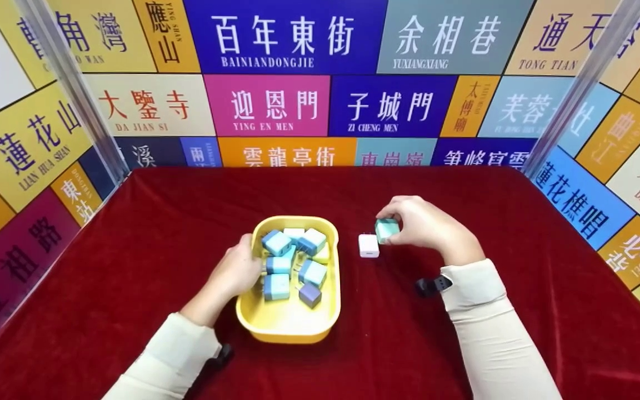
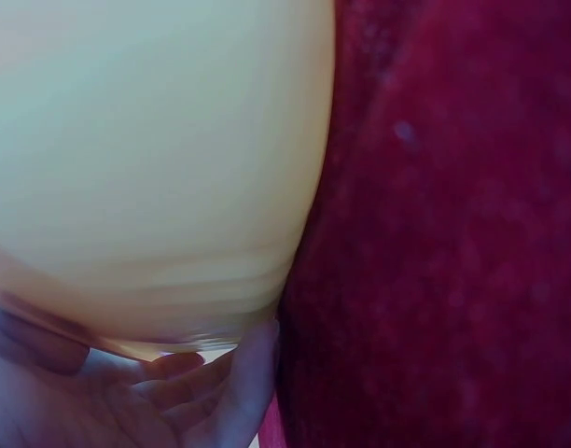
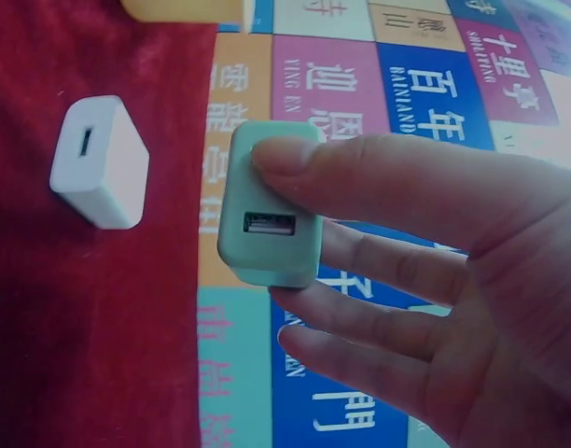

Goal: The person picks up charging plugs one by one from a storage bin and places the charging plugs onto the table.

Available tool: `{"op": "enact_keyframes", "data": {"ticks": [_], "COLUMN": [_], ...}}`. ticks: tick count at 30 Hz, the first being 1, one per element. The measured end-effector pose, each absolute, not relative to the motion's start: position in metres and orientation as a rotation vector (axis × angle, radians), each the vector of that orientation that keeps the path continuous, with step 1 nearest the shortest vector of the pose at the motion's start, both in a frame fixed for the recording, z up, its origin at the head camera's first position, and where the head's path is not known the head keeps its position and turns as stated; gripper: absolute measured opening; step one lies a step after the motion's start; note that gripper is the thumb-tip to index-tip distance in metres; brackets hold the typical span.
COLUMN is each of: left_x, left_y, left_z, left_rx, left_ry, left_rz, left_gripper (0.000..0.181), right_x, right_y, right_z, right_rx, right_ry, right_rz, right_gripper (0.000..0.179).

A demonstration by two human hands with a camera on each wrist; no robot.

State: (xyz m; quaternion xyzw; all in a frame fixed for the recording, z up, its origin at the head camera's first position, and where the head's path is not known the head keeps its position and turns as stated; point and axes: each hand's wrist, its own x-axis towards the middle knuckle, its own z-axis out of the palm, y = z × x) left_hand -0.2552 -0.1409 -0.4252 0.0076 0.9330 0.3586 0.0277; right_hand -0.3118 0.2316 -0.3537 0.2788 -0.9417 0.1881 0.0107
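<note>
My right hand [image 1: 425,225] pinches a mint-green USB wall charger [image 1: 388,230] between thumb and fingers, its USB port showing in the right wrist view. Just left of it, a white USB charger [image 1: 369,246] stands on the red cloth. Over at the left side of a yellow plastic tub [image 1: 288,329], my left hand [image 1: 235,269] grips the rim, with the fingers against the outer wall in the left wrist view. Inside the tub lie several two-tone blue chargers [image 1: 276,286], a dark purple one [image 1: 310,295] and a partly hidden yellow-green one [image 1: 323,254].
A dark red velvet cloth [image 1: 186,205] covers the table. Clear upright posts [image 1: 78,83] rise at the back corners, before a wall of colourful sign panels [image 1: 273,105]. Each wrist wears a dark strap [image 1: 434,285] by its pale sleeve.
</note>
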Motion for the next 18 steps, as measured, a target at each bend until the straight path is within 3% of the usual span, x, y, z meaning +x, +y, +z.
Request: {"op": "enact_keyframes", "data": {"ticks": [18], "left_x": [-0.257], "left_y": [-0.141], "left_z": [-0.426], "left_rx": [0.013], "left_ry": [2.872], "left_rz": [1.105], "left_gripper": [0.058], "right_x": [-0.324], "right_y": [0.243], "right_z": [-0.376], "right_rx": [0.779], "right_ry": [-3.035], "right_rz": [0.523], "right_gripper": [0.033]}}
